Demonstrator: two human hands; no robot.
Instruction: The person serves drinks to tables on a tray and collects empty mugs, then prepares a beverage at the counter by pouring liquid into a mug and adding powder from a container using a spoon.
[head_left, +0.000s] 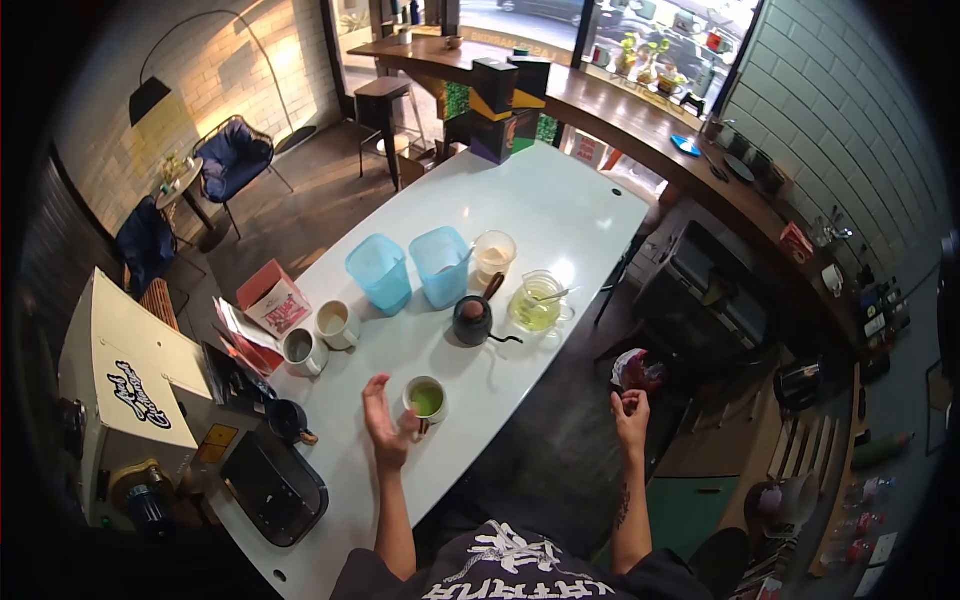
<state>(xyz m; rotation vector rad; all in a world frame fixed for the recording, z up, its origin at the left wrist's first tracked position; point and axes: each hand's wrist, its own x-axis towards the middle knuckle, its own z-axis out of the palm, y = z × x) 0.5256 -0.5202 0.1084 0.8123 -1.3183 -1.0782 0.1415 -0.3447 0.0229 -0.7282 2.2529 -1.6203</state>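
Note:
My left hand is beside a cup of green liquid on the white table. Its fingers are raised and apart, and the blurred thumb overlaps the near side of the cup; I cannot tell whether it touches. Off the table's right side, my right hand is raised with fingertips pinched together; anything between them is hidden. Just beyond those fingertips shows a red and white packet. Past the cup stand a black gooseneck kettle and a glass jug of pale green liquid with a spoon in it.
Two blue containers, a clear beaker and two pale mugs stand on the white table. A cream machine and black tray are left. Dark boxes stand at the far end; a wooden counter runs behind.

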